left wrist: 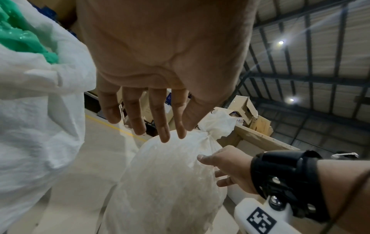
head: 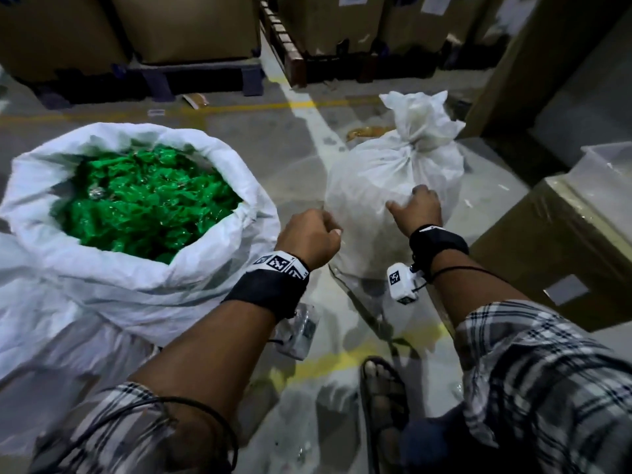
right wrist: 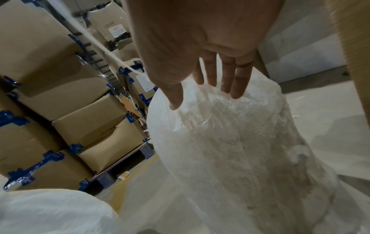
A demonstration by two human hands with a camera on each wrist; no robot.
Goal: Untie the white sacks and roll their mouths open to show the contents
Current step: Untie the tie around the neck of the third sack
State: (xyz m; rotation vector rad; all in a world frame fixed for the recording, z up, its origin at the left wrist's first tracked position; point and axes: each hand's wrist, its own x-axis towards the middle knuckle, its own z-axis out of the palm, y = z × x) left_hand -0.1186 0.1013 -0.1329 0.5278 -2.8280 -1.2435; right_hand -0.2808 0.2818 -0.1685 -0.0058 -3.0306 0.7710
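A white sack (head: 136,285) stands at the left with its mouth rolled open, showing green plastic packets (head: 147,200); its wall (left wrist: 40,110) fills the left of the left wrist view. To its right stands a second white sack (head: 376,172), tied with a knot (head: 413,147) at the neck. My right hand (head: 415,208) rests on this sack's upper side with straight fingers (right wrist: 226,76) against the fabric (right wrist: 240,142). My left hand (head: 309,236) hovers by the sack's left edge with relaxed fingers (left wrist: 158,123) and holds nothing. I cannot tell whether it touches.
Large cardboard boxes (head: 191,25) on pallets line the back. Another box (head: 564,241) and a clear tub (head: 612,165) stand close on the right. My sandalled foot (head: 383,388) is on the concrete floor, near a yellow line (head: 239,107).
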